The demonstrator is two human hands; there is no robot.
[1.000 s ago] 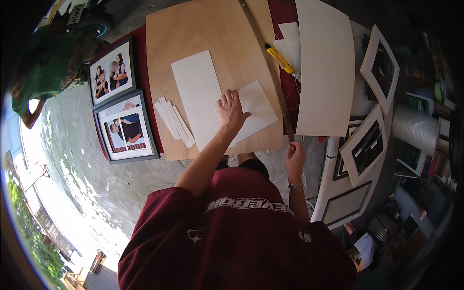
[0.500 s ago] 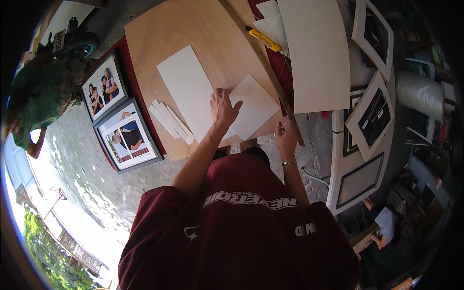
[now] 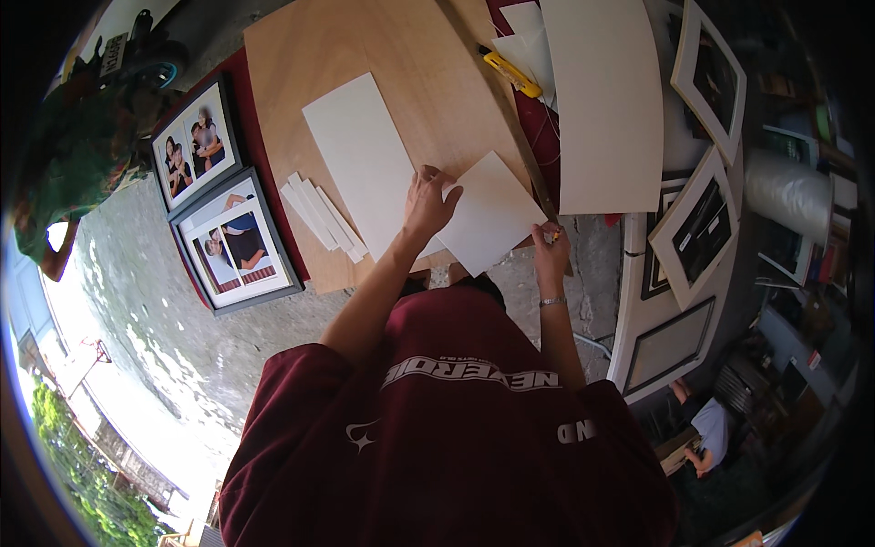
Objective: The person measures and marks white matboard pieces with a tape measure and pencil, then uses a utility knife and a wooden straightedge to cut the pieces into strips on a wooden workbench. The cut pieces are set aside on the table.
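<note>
A white rectangular board [image 3: 497, 214] lies tilted near the front edge of the wooden work board, one corner jutting past that edge. My right hand [image 3: 550, 253] is closed at its right corner, pinching it. A small object with a yellow-orange end also shows in these fingers; its kind is too small to tell. My left hand [image 3: 430, 202] rests with fingers and thumb apart, between the small board's left corner and a longer white board [image 3: 360, 150]. Several narrow white strips [image 3: 321, 217] lie left of the long board.
A wooden work board [image 3: 301, 64] carries the pieces, with a long straight bar [image 3: 510, 118] along its right side. Beyond lie a yellow utility knife [image 3: 510, 71] and a large white board [image 3: 609, 109]. Framed photographs [image 3: 232, 251] stand left; empty frames [image 3: 697, 228] lie right.
My right hand has come to the small white board and taken its corner. The board has shifted toward me and right. My left hand stays near the same spot.
</note>
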